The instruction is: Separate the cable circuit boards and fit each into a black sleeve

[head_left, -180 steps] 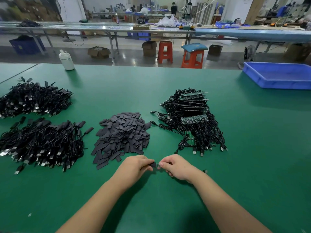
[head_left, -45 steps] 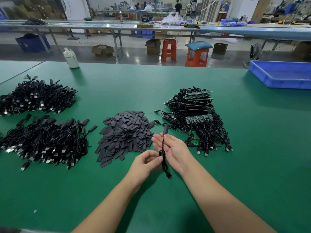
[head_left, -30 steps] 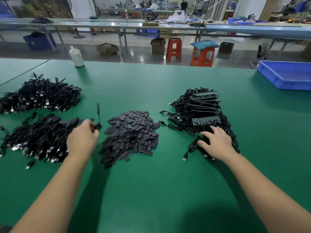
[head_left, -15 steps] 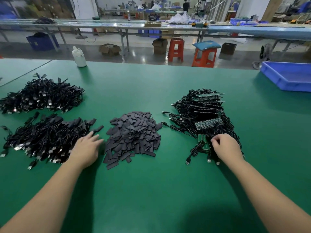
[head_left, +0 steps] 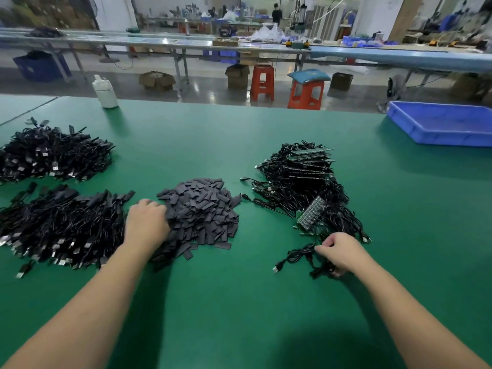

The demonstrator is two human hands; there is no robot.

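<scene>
Workshop, green bench mat (head_left: pixel 266 302); blue tray (head_left: pixel 447 129) at far right, white bottle (head_left: pixel 105 93) at the far edge. Pile of black sleeves (head_left: pixel 205 211) at centre. Left hand (head_left: pixel 146 222) rests palm-down on the pile's left edge, fingers curled into the sleeves — whether it pinches one, cannot tell. Right of centre, heap of cable circuit boards (head_left: pixel 300 182); one panel of boards (head_left: pixel 311 214) tilts up at its near side. Right hand (head_left: pixel 339 253) grips black cables (head_left: pixel 298 255) at the heap's near edge. Two heaps of sleeved cables (head_left: pixel 58 222) lie at left.
</scene>
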